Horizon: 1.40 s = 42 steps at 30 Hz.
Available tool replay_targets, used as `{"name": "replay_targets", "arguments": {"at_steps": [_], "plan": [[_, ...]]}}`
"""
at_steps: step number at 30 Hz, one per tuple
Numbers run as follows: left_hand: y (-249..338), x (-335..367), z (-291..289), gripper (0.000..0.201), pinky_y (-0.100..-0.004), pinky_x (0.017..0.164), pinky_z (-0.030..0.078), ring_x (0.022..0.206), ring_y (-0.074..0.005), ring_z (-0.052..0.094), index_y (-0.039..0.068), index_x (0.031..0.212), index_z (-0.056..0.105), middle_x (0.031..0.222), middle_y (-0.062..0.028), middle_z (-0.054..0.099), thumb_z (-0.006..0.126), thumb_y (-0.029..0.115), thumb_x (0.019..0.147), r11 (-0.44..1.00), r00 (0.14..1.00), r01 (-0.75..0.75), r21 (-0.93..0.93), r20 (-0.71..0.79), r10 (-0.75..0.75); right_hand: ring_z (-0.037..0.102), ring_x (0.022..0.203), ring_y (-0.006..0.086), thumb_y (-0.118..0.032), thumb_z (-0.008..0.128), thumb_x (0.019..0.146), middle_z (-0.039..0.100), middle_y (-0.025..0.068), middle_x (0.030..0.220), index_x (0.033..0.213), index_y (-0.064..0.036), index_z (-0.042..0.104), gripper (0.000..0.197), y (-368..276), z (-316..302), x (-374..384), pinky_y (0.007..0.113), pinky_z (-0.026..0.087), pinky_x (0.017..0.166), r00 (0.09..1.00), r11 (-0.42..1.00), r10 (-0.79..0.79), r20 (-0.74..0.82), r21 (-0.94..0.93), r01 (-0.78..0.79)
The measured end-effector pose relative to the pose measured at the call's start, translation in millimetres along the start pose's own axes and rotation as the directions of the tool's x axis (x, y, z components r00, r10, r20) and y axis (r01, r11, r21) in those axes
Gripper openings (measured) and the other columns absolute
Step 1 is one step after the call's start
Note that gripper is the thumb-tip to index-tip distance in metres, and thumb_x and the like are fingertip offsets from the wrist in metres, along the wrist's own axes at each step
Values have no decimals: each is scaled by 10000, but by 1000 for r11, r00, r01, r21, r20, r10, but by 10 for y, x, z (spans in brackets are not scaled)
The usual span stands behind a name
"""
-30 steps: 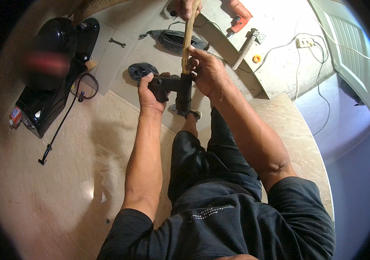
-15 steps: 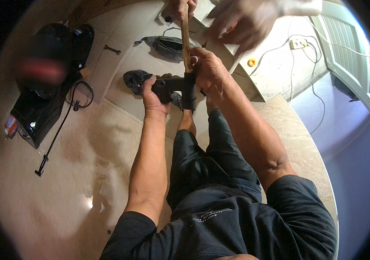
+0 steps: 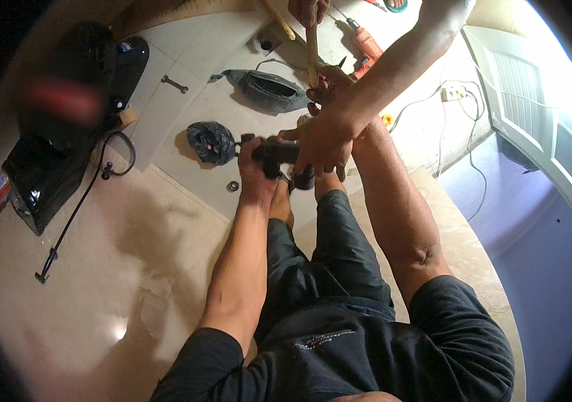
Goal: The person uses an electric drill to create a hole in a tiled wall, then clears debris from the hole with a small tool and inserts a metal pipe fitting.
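My left hand (image 3: 257, 173) is closed around one end of a black tube-like part (image 3: 279, 157) held above my legs. A co-worker's hand (image 3: 323, 144) lies over the other end of this part and hides much of it. Beyond it, my right hand (image 3: 333, 86) has its fingers curled at the lower end of a wooden stick (image 3: 312, 53). The co-worker's forearm crosses in front of my right wrist. Another hand (image 3: 309, 10) grips the stick's top end.
A black waist bag (image 3: 269, 92), a black plastic bag (image 3: 211, 143), a wrench (image 3: 175, 84) and a small metal ring (image 3: 233, 186) lie on the floor. A red drill (image 3: 366, 45) lies at the back. Black panels (image 3: 51, 174) and a thin hose (image 3: 75, 224) are at left.
The co-worker's blurred hand has come down onto the black part. The stick has come away from the part and shifted right with my right hand. The part has dropped slightly toward me.
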<state>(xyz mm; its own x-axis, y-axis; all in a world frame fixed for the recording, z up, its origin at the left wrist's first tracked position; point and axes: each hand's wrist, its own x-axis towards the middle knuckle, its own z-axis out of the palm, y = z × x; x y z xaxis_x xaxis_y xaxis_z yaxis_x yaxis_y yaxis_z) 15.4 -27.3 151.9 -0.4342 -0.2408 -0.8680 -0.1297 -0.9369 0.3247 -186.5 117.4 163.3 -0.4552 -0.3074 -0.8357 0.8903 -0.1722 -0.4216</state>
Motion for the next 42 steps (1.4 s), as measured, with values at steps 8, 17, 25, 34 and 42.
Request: {"name": "replay_targets", "arguments": {"at_steps": [8, 17, 25, 34, 42], "plan": [[114, -423, -558, 225, -361, 715, 586, 830, -260, 721, 112, 941, 620, 920, -115, 753, 650, 318, 854, 993, 988, 83, 86, -139, -70, 479, 727, 144, -460, 628, 967, 498, -19, 792, 1122, -91, 629, 401, -274, 112, -9, 368, 339, 692, 996, 929, 88, 19, 359, -89], [367, -113, -1098, 258, -403, 828, 559, 889, -257, 702, 89, 1046, 651, 1006, -126, 736, 691, 287, 885, 993, 975, -53, -106, -221, 29, 580, 777, 168, -483, 470, 1055, 660, 103, 965, 1156, 25, 638, 545, 1121, -581, -381, 330, 496, 695, 974, 838, -166, -152, -542, 58], [666, 1290, -1143, 474, -399, 938, 498, 1056, -206, 622, 100, 1281, 606, 1184, -50, 646, 746, 380, 925, 981, 958, -195, -6, -217, 189, 606, 713, 284, -475, 466, 1034, 613, 162, 762, 1013, 32, 612, 528, 2950, -1121, -653, 415, 491, 694, 966, 691, 4, -257, -698, -188], [1668, 2842, -435, 418, -368, 964, 490, 1084, -216, 628, -8, 1268, 615, 1227, -115, 666, 746, 231, 951, 690, 713, -542, 480, -173, 680, 535, 697, 188, -467, 502, 1031, 561, 79, 737, 1017, 32, 622, 513, 3314, -910, -423, 348, 443, 646, 964, 635, 105, -244, -729, -254], [1995, 3862, -120, 502, -433, 893, 534, 1001, -340, 678, -15, 1223, 567, 1157, -212, 671, 756, 340, 923, 304, 519, -322, 896, -101, 848, 488, 705, 131, -426, 497, 1064, 519, 13, 757, 1109, 1, 636, 451, 3333, -727, -475, 304, 425, 661, 908, 700, 323, -266, -579, -419]]}}
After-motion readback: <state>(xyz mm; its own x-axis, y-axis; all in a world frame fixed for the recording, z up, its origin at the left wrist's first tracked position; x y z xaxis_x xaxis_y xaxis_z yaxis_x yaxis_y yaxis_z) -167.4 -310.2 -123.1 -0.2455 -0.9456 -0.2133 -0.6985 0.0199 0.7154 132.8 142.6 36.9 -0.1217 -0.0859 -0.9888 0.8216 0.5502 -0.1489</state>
